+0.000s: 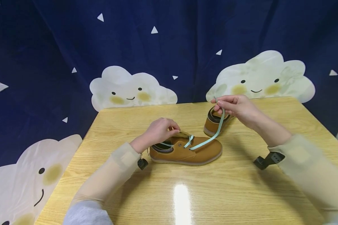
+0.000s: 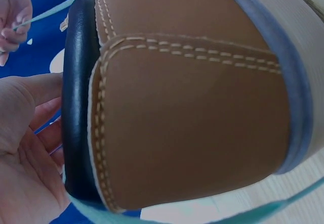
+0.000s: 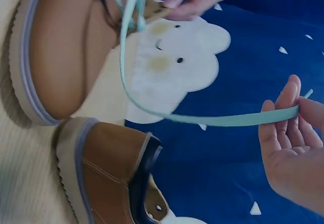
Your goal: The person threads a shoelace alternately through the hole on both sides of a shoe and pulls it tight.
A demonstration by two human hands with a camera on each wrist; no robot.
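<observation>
We see a brown shoe (image 1: 200, 153) on a wood-grain tabletop (image 1: 228, 193), just below the centre of the head view, its toe pointing to three o'clock and its heel to nine. Taking the person's side as six o'clock, we find the left-hand grip (image 1: 161, 130) at eleven o'clock on the shoe, thumb and fingers pinching the far eyelet flap (image 1: 183, 134). The right-hand grip (image 1: 239, 109) is raised at about one o'clock from the shoe, thumb and fingertips pinching a mint-green lace (image 3: 217, 120) close to its end, a short tip of which pokes out beyond them. We follow the lace from the near side of the shoe's front, where it sweeps out in a long curve up to those fingers; another length runs toward nine o'clock, across the shoe opening (image 1: 162, 148). Beyond the toe, at one o'clock, a second brown shoe (image 1: 211, 126) sits with its heel toward us and its front partly behind the right-hand grip; we cannot tell whether the two shoes touch. At twelve o'clock we see a navy backdrop (image 1: 183, 40) printed with white triangles and smiling clouds (image 1: 132, 82).
</observation>
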